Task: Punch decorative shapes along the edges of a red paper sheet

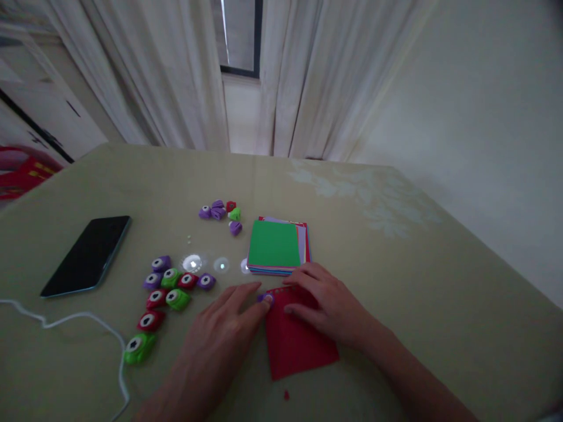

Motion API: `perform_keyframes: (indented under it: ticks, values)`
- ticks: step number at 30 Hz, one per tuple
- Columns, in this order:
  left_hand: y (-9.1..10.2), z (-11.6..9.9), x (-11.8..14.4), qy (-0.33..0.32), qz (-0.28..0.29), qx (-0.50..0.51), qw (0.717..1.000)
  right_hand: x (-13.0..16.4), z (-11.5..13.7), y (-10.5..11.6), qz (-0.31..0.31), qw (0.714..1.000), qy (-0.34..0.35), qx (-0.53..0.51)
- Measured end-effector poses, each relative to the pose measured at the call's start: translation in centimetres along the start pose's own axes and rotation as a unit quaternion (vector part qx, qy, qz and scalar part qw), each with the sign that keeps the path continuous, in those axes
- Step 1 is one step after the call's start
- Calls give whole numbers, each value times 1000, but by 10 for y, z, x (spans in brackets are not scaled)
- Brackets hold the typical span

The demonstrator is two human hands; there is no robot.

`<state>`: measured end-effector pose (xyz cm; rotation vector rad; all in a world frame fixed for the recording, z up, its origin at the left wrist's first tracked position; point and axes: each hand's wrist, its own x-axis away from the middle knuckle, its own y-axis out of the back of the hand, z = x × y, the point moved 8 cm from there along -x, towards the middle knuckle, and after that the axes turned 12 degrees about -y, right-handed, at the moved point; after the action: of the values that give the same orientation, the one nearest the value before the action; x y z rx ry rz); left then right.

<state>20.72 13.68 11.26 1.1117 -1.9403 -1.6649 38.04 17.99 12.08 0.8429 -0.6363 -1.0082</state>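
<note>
My left hand is closed around a small purple craft punch, its thumb on the white button. The punch sits at the upper left corner of a sheet of red paper. A row of small punched holes runs along the paper's top edge. With thumb and fingers, my right hand grips the same sheet near that edge. A small red paper cutout lies below the sheet. Just beyond my hands is a stack of coloured paper, green on top.
Several purple, red and green punches lie to the left, with another cluster farther back. A black-screened tablet and a white cable are at far left. White curtains hang behind the table.
</note>
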Motion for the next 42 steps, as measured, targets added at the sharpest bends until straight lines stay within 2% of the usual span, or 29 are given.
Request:
perform_keyframes:
  ticks: [3,7,20,30,37,42]
  values:
    - [-6,5,2,10,11,37,999,5,-6,-7,-36,999,-3,-38]
    - [-8,8,4,1,-3,48,999,7,-8,-13,-62,996,-4,-70]
    - [-4,12,6,-14,-11,18,1000,4,-12,-16,-60,994,-15,-88]
    - [2,9,6,-42,-45,29,998,5,-12,-16,-54,994,-11,-92]
    - [-1,12,5,3,-20,55,998,5,-13,-16,-53,994,-14,-91]
    - [1,9,4,-13,-15,41,999,7,-11,-14,-72,994,-4,-77]
